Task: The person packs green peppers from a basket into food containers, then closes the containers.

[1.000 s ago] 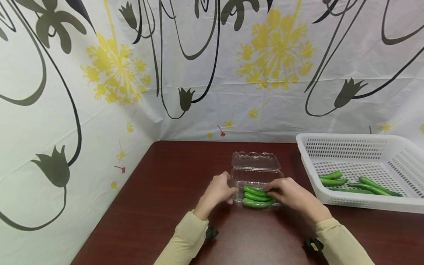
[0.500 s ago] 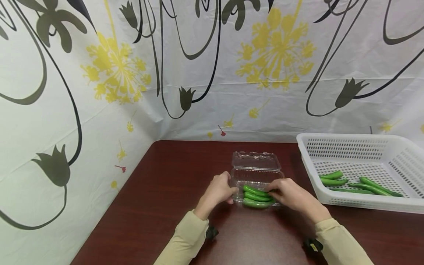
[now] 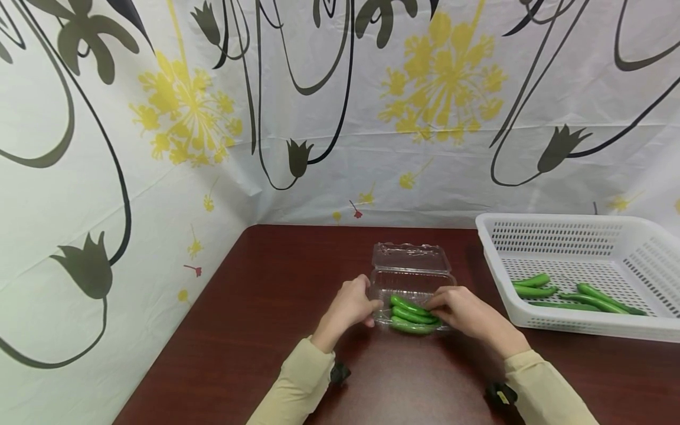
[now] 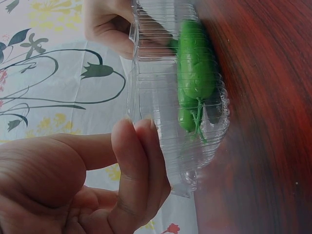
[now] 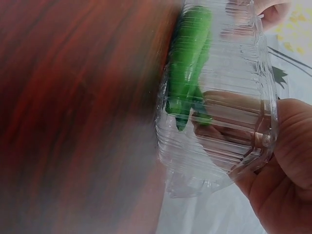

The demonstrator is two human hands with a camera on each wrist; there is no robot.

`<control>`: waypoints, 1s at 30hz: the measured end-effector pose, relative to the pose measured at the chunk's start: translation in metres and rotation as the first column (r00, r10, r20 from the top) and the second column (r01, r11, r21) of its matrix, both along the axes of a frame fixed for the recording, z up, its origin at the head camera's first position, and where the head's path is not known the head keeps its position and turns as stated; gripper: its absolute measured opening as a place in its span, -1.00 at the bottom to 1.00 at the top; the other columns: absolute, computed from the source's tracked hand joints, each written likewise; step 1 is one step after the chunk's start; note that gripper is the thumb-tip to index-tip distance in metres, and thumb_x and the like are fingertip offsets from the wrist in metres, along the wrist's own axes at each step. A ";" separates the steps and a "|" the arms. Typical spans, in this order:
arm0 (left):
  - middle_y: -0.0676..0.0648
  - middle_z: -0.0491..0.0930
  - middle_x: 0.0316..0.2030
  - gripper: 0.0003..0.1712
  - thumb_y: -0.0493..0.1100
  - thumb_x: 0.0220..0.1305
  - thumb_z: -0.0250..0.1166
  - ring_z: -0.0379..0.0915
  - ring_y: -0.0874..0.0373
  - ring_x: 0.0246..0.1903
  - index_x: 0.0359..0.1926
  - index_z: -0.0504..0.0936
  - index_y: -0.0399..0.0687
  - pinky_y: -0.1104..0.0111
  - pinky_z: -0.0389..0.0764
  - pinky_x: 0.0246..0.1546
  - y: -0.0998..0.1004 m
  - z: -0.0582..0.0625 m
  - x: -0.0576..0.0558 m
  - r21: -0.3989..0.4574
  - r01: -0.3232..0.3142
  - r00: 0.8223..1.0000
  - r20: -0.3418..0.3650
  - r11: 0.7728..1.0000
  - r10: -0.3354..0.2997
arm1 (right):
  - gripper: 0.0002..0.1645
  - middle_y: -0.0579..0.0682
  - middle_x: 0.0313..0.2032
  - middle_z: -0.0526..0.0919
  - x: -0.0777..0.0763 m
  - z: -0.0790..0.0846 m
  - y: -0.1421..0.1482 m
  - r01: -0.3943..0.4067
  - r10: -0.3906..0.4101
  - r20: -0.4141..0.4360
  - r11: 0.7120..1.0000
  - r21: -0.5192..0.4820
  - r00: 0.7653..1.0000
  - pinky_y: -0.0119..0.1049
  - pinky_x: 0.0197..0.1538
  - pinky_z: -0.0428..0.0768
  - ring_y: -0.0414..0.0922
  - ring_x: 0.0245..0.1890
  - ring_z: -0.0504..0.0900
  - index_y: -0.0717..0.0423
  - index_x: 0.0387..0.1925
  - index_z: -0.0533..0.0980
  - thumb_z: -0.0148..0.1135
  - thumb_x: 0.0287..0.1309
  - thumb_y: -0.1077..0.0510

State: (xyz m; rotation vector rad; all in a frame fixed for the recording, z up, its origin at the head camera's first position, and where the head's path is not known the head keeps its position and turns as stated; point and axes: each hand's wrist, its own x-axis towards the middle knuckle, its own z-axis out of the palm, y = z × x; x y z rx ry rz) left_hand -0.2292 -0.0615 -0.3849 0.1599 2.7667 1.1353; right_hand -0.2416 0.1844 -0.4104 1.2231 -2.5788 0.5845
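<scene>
In the head view, a clear plastic clamshell box (image 3: 409,283) stands with its lid (image 3: 410,258) folded back. Several green chili peppers (image 3: 410,327) lie side by side along its front. My left hand (image 3: 350,304) pinches the box's left rim; in the left wrist view its fingertips (image 4: 127,127) meet at that edge. From the right, my right hand (image 3: 459,307) reaches over the rim, its fingers inside pinching the tip of the farthest chili pepper (image 3: 406,304). The right wrist view shows those fingers through the ribbed wall, beside the pepper ends (image 5: 181,114).
A white perforated basket (image 3: 584,323) stands to the right, with several more green chili peppers (image 3: 600,302) inside. Everything rests on a dark red wooden table (image 3: 276,295). A patterned white cloth (image 3: 319,200) hangs behind the table and along its left side.
Little differs. The farthest chili pepper's left end has shifted slightly toward the back of the box, with the right fingers still at its tip. The left hand holds its place.
</scene>
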 end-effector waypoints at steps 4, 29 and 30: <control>-0.03 0.51 -0.75 -0.41 -0.15 0.10 0.32 0.46 0.26 -0.84 0.10 0.35 -0.32 0.26 0.48 -0.06 0.000 0.000 0.000 0.001 -0.001 1.000 0.000 1.000 0.001 | -0.77 -0.04 -0.36 0.63 0.000 -0.001 0.000 -0.023 0.022 -0.036 0.999 -0.024 0.999 -0.33 -0.32 0.58 -0.19 -0.35 0.61 0.12 -0.40 0.66 0.34 -0.18 0.41; -0.02 0.50 -0.75 -0.44 -0.17 0.09 0.33 0.48 0.23 -0.84 0.06 0.36 -0.32 0.32 0.52 -0.13 0.001 -0.001 0.000 0.015 0.007 1.000 -0.009 1.000 -0.007 | -0.76 -0.14 -0.32 0.66 0.000 0.002 0.001 0.074 -0.074 0.048 0.997 -0.008 0.996 -0.26 -0.24 0.57 -0.23 -0.27 0.60 0.06 -0.31 0.65 0.28 -0.06 0.37; -0.02 0.50 -0.75 -0.45 -0.17 0.09 0.33 0.47 0.23 -0.84 0.05 0.37 -0.32 0.33 0.52 -0.14 0.001 -0.002 0.000 0.015 0.008 1.000 -0.013 1.000 -0.008 | -0.77 -0.14 -0.32 0.66 0.000 0.002 0.002 0.076 -0.076 0.049 0.997 -0.005 0.996 -0.25 -0.23 0.57 -0.23 -0.27 0.60 0.06 -0.30 0.65 0.28 -0.05 0.36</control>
